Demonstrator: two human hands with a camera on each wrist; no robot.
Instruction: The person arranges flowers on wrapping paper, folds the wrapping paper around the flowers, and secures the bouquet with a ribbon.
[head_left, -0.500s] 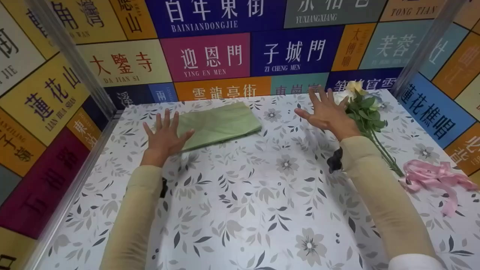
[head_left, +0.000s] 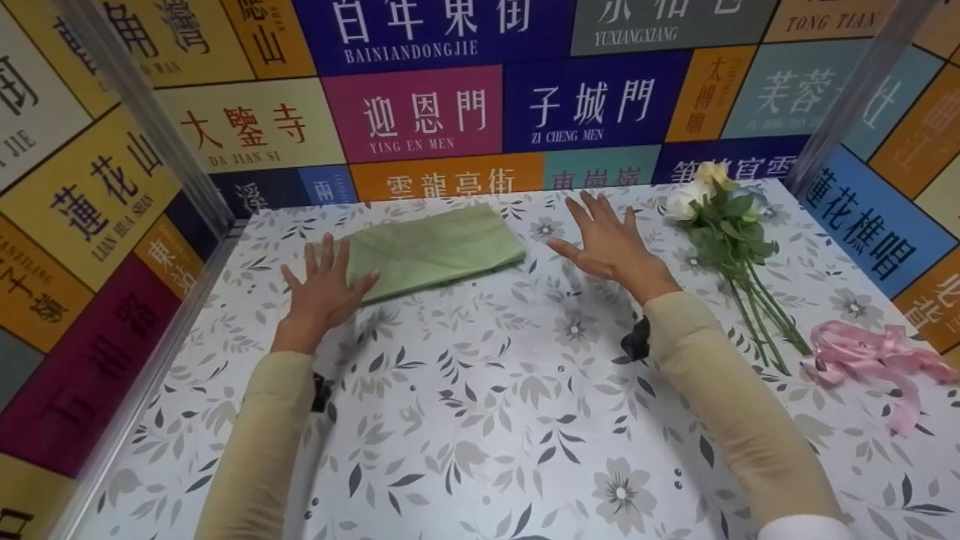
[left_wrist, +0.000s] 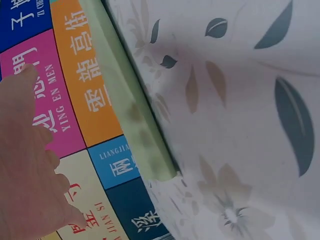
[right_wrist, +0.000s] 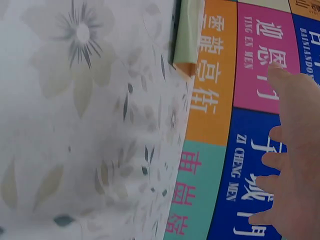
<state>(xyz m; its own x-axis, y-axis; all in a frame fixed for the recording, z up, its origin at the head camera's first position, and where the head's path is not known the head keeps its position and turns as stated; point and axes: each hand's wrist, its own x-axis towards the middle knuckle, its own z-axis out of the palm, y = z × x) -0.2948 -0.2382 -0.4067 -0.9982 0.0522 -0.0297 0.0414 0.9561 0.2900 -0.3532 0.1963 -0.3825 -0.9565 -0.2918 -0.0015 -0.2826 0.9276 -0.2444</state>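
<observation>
A folded pale green sheet [head_left: 442, 247] lies toward the back of the table. My left hand [head_left: 319, 289], fingers spread, overlaps the sheet's left end in the head view and holds nothing. In the left wrist view the same hand [left_wrist: 25, 165] appears at the left, with the sheet's long edge [left_wrist: 132, 100] beyond it. My right hand [head_left: 607, 244] is held with fingers apart between the sheet and a bunch of roses [head_left: 724, 217], gripping nothing. One end of the sheet [right_wrist: 187, 45] shows in the right wrist view, left of the right hand [right_wrist: 300, 150].
The white and yellowish roses lie at the back right, their green stems [head_left: 765, 315] pointing toward me. A loose pink ribbon [head_left: 862, 356] is heaped at the right edge. The floral-patterned tabletop [head_left: 480, 450] ends at walls of coloured sign panels [head_left: 412, 112].
My right hand has moved left, off the rose blooms and closer to the green sheet. The left hand has drawn back slightly toward me. The sheet, roses and ribbon stay put.
</observation>
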